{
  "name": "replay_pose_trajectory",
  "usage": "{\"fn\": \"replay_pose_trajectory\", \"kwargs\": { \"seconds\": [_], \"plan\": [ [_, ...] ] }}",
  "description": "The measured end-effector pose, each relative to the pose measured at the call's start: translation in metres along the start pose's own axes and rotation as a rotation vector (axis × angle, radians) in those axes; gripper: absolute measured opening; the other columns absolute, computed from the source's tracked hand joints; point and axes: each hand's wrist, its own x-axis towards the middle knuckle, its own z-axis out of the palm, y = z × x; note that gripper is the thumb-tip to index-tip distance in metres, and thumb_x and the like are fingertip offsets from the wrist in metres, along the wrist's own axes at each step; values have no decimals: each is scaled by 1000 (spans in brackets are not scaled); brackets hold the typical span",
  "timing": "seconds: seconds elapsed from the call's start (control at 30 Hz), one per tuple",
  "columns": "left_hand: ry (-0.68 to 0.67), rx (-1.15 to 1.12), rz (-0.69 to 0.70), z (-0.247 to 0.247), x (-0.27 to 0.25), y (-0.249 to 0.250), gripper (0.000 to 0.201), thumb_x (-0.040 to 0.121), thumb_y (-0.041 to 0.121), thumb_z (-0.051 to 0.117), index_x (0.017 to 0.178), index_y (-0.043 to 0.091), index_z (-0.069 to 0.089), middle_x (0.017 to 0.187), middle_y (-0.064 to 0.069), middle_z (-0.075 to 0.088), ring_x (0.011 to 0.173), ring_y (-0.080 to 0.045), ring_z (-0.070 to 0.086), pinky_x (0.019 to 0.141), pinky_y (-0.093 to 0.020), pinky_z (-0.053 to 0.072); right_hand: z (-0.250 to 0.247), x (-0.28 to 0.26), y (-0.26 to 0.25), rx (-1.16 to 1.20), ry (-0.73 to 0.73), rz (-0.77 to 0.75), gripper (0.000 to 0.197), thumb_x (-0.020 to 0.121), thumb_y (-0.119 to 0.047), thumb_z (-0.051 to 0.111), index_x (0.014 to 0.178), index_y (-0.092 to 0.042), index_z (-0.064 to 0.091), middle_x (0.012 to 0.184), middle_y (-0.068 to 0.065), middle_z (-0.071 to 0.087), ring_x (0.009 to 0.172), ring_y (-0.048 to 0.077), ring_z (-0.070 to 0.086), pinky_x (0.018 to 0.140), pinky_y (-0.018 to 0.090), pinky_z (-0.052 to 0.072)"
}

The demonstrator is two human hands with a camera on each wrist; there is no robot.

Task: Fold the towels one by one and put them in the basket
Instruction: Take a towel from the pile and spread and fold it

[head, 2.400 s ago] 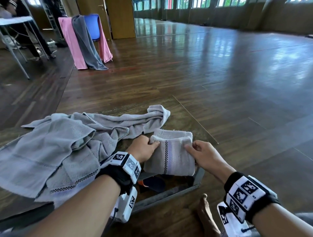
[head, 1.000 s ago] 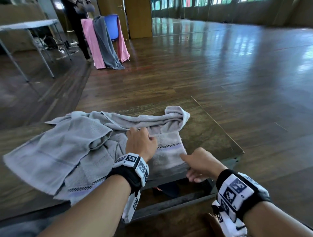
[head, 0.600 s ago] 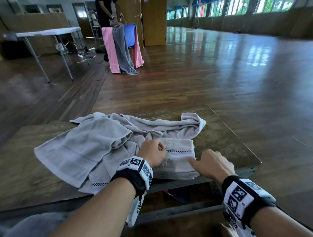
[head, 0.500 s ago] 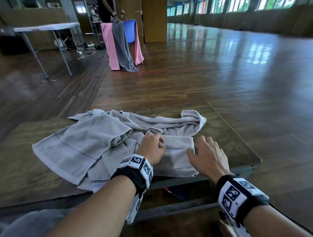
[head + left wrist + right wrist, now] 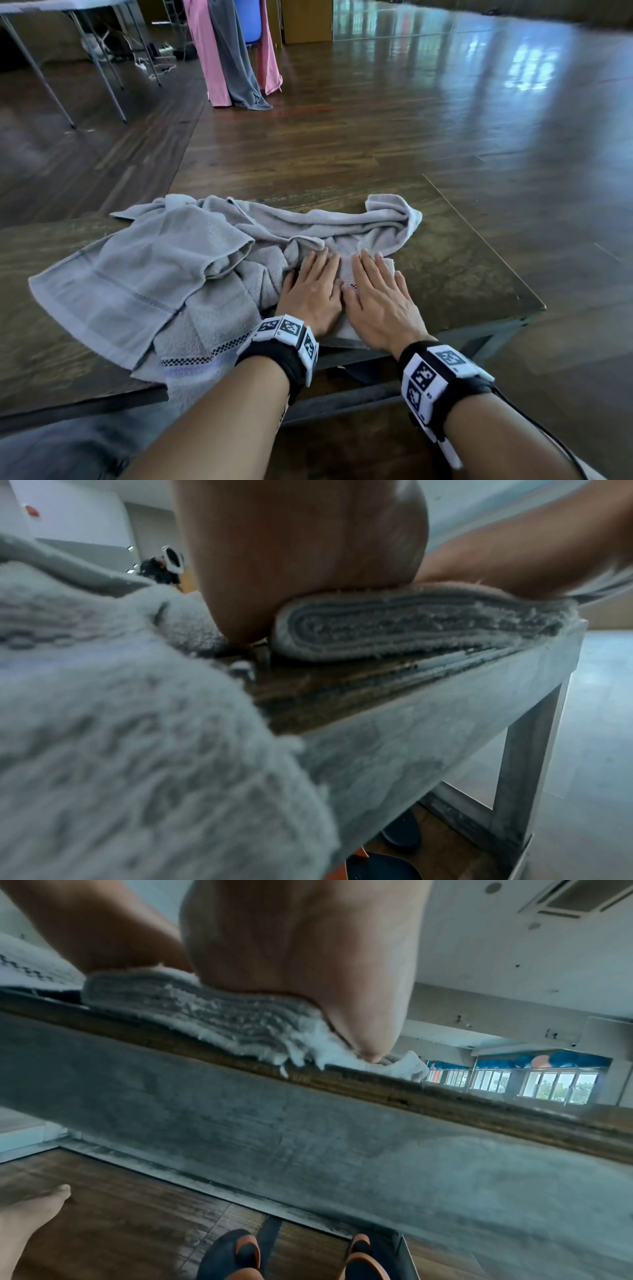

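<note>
Here the folded towel [image 5: 343, 334] lies under flat left hand [image 5: 313, 294] and right hand [image 5: 376, 296].

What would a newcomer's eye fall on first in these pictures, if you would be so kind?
First, the two hands: left hand and right hand lie flat side by side, pressing a small folded towel at the near edge of the low wooden table. To their left sprawls a heap of unfolded grey towels. Far behind, pink and grey cloths hang over a blue chair.
</note>
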Motion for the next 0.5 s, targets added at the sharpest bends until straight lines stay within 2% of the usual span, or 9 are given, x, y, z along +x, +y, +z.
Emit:
{"fn": "replay_pose_trajectory", "kwargs": {
  "seconds": [0.13,0.3,0.5],
  "plan": [
    [0,27,-4,0,-1,-6,57,104,45,17,157,37,0,165,15,-10,152,-6,-11,122,-41,-3,0,-2,-2,-11,10,50,73,103,-54,18,162,-19,-5,169,-6,-15,153,10,-20,127,41,-5],
    [2,20,-76,1,-3,-11,56,102,53,14,155,46,-5,165,16,-10,153,-17,-15,121,-40,-8,-1,-5,0,-5,-17,65,80,101,-62,19,161,-19,-11,168,-4,-20,153,10,-21,126,38,-5],
    [-18,-13,-99,1,-1,-13,57,101,55,12,154,46,-10,165,17,-9,152,-16,-15,122,-40,-9,-3,-11,6,-4,-25,86,85,99,-67,19,160,-18,-14,168,-4,-22,152,8,-22,127,38,-6]
  ]
}}
